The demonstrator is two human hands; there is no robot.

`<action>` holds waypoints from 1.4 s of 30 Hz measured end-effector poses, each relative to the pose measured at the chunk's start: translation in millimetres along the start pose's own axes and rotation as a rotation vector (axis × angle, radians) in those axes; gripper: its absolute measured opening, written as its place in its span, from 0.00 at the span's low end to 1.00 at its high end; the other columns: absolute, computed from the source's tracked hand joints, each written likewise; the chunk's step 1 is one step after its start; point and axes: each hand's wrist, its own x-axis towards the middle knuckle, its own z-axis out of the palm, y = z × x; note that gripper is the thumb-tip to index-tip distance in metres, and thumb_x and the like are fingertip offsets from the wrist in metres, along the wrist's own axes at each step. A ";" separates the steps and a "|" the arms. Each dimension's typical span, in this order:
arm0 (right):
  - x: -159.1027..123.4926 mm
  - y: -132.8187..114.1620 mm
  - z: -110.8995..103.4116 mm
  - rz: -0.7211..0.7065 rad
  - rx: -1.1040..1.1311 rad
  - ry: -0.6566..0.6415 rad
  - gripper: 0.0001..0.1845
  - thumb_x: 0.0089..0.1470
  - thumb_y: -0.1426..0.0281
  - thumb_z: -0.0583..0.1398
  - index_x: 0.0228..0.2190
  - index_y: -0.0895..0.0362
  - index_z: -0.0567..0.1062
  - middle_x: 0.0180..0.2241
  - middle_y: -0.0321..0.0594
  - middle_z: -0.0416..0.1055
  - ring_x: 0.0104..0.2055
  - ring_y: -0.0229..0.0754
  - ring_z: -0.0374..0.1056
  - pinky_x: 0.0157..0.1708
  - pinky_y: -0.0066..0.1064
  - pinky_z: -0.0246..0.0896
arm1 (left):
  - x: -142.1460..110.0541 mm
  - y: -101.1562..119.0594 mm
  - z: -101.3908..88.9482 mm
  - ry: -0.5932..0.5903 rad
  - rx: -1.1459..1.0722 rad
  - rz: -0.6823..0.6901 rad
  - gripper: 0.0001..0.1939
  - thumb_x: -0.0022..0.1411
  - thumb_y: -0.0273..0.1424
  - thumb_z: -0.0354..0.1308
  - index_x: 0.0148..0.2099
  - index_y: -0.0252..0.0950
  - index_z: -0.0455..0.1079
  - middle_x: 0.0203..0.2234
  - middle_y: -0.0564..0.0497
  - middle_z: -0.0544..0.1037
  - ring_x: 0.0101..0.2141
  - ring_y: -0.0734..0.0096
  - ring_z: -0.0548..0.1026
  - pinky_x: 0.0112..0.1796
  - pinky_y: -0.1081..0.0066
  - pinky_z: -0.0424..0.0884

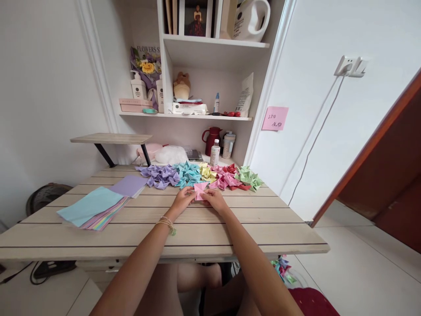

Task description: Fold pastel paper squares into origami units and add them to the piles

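Note:
A small folded piece of pink origami paper is held up just above the desk, with creases meeting near its middle. My left hand pinches its left edge, and my right hand grips its lower right side. Just beyond my hands lie heaps of folded paper pieces, sorted by colour: purple, blue, yellow, pink and green. Some red pieces lie among the pink ones. Some of my fingertips are hidden behind the paper.
At the left lie a stack of coloured paper sheets and purple sheets. A small raised shelf stands behind them. A bottle, a red jug and a tumbler stand at the back. More folded pieces sit below the desk's right side.

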 end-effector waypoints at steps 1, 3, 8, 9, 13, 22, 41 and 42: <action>-0.3 -0.3 -0.1 -0.006 0.003 -0.010 0.15 0.38 0.59 0.66 0.22 0.57 0.71 0.17 0.31 0.67 0.20 0.34 0.63 0.20 0.25 0.57 | -0.5 1.3 0.0 0.008 0.002 -0.001 0.21 0.46 0.38 0.68 0.41 0.33 0.71 0.26 0.52 0.74 0.20 0.79 0.69 0.21 0.78 0.62; -0.8 -0.8 -0.1 -0.021 0.011 -0.033 0.14 0.38 0.60 0.65 0.21 0.58 0.70 0.17 0.30 0.66 0.19 0.32 0.60 0.20 0.24 0.57 | -1.5 3.2 0.0 0.025 0.007 0.001 0.21 0.46 0.37 0.67 0.42 0.33 0.71 0.30 0.50 0.75 0.21 0.78 0.70 0.21 0.78 0.62; 0.1 -0.1 1.0 -0.006 0.003 -0.007 0.13 0.40 0.60 0.63 0.22 0.57 0.70 0.18 0.31 0.66 0.20 0.34 0.63 0.21 0.25 0.58 | -1.3 1.4 0.0 -0.007 0.062 0.033 0.15 0.45 0.37 0.66 0.32 0.32 0.72 0.23 0.51 0.75 0.21 0.76 0.69 0.22 0.76 0.62; 0.4 0.3 1.4 0.002 0.001 0.007 0.13 0.40 0.60 0.63 0.24 0.57 0.71 0.18 0.31 0.67 0.20 0.35 0.64 0.21 0.25 0.58 | -1.1 0.8 0.0 -0.012 0.069 0.034 0.14 0.46 0.38 0.66 0.30 0.32 0.72 0.21 0.52 0.74 0.20 0.76 0.69 0.22 0.76 0.62; 0.0 2.1 2.6 0.008 0.024 -0.027 0.17 0.37 0.59 0.66 0.26 0.56 0.69 0.17 0.32 0.68 0.21 0.38 0.66 0.21 0.26 0.57 | -2.4 2.4 0.6 -0.004 0.061 0.051 0.13 0.47 0.39 0.64 0.28 0.33 0.71 0.17 0.54 0.71 0.19 0.76 0.67 0.23 0.76 0.61; 1.4 4.8 0.9 -0.133 -0.108 0.021 0.21 0.40 0.51 0.65 0.22 0.56 0.68 0.15 0.30 0.64 0.17 0.35 0.61 0.18 0.27 0.58 | -2.7 -1.8 1.3 -0.064 0.066 0.050 0.16 0.50 0.43 0.63 0.29 0.34 0.68 0.14 0.57 0.67 0.16 0.78 0.65 0.20 0.76 0.58; -3.1 -1.6 3.5 -0.187 -0.049 0.086 0.24 0.38 0.55 0.67 0.35 0.55 0.69 0.25 0.35 0.71 0.28 0.40 0.69 0.30 0.34 0.69 | -1.1 -4.6 1.5 -0.036 -0.031 -0.014 0.16 0.50 0.42 0.64 0.30 0.33 0.68 0.18 0.53 0.74 0.17 0.75 0.71 0.20 0.76 0.64; -3.1 -1.7 3.1 -0.235 -0.079 0.113 0.24 0.38 0.56 0.67 0.36 0.55 0.69 0.30 0.38 0.73 0.32 0.42 0.70 0.32 0.34 0.69 | -1.2 -4.2 1.7 -0.024 -0.040 -0.024 0.16 0.51 0.41 0.63 0.30 0.33 0.68 0.19 0.52 0.75 0.18 0.73 0.73 0.21 0.76 0.65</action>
